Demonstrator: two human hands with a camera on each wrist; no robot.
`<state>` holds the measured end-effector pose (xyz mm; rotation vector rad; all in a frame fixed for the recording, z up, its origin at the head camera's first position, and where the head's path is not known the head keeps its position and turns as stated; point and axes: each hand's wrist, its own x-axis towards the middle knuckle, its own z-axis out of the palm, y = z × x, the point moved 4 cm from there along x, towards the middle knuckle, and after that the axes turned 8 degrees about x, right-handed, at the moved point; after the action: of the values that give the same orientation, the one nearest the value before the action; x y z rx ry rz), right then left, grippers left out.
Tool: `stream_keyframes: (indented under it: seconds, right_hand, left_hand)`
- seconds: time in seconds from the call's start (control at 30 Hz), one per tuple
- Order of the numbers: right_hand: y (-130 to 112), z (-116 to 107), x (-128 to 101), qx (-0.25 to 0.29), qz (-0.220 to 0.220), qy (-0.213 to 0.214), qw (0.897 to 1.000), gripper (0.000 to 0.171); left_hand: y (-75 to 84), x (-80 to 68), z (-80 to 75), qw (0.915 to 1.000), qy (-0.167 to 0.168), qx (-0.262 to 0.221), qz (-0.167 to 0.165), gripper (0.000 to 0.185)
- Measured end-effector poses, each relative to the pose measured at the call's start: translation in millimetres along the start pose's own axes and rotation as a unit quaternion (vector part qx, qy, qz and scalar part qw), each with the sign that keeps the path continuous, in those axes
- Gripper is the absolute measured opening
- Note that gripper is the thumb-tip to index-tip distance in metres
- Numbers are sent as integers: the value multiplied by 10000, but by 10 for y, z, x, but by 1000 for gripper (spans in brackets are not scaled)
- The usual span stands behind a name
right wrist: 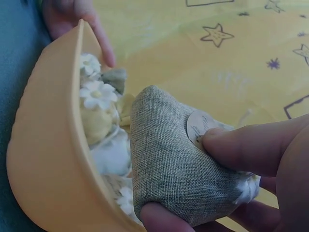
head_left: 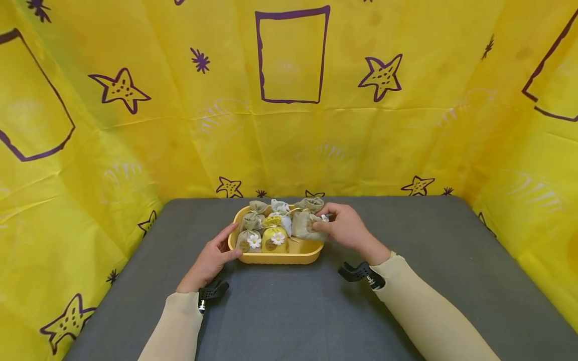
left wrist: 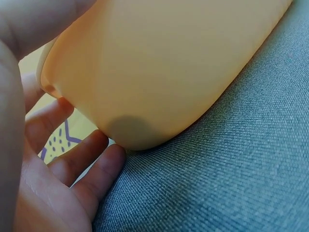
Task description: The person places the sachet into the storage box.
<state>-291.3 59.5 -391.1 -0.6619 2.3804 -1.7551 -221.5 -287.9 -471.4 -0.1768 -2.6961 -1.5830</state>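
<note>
My right hand pinches a grey-beige drawstring sachet, thumb on its round tag and fingers beneath. The sachet is tilted, over the right part of a yellow-orange plastic tray. With the left hand I hold the tray's left end, thumb at the front corner and fingertips against its side. Inside stand a yellow sachet and a beige one, both with white flowers. Behind them are a pale blue-white sachet and more greyish ones, partly hidden.
The tray stands on a dark grey cloth-covered table. Yellow fabric printed with stars and jars hangs behind and at both sides. A black wrist strap mount sits at each wrist.
</note>
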Motion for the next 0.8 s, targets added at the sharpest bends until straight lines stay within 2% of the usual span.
stream_keyframes:
  seconds: [0.13,0.33,0.57,0.67,0.8]
  right_hand:
    - [17,87,12,66,53,-167,9998,13]
    - [34,114,8,-18,98,-170,9998,15]
    - [-16,111,-4,-139,230,-200,9994,15]
    - [-22,126,6,-182,222,-208,9994,16]
    - [16,160,37,-201,151,-176,9995,18]
  left_hand:
    - [-46,-14,-26,10000,71,25,38,80]
    - [-32,12,-19,9998,8,-189,34,79]
    - [257,-60,-7,9997,-112,-235,40,77]
    - [248,-70,-11,9996,-85,-258,43,77]
    - [65,-19,-21,9997,-29,-251,34,78]
